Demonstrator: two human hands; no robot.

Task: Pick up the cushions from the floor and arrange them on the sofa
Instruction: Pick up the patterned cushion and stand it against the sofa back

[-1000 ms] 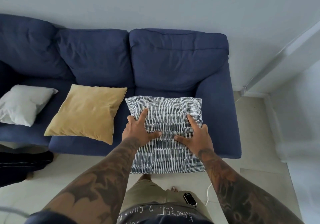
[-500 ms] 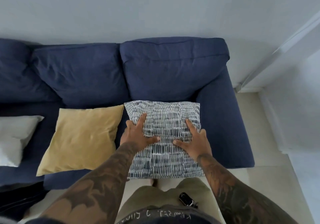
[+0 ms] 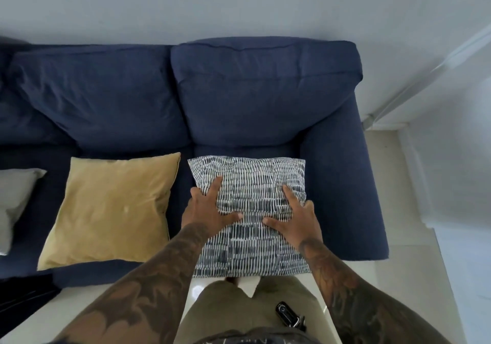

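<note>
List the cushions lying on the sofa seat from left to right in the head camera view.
Grey cushion → yellow cushion → patterned cushion, with both hands on it.

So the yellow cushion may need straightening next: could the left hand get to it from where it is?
Probably yes: the left hand lies on the patterned cushion, right beside the yellow cushion, with only bare sofa between.

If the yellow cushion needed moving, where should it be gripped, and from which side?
By its near corners, coming from the front edge of the sofa: the yellow cushion lies flat on the seat, nothing on it, with soft corners that pinch easily.
</note>
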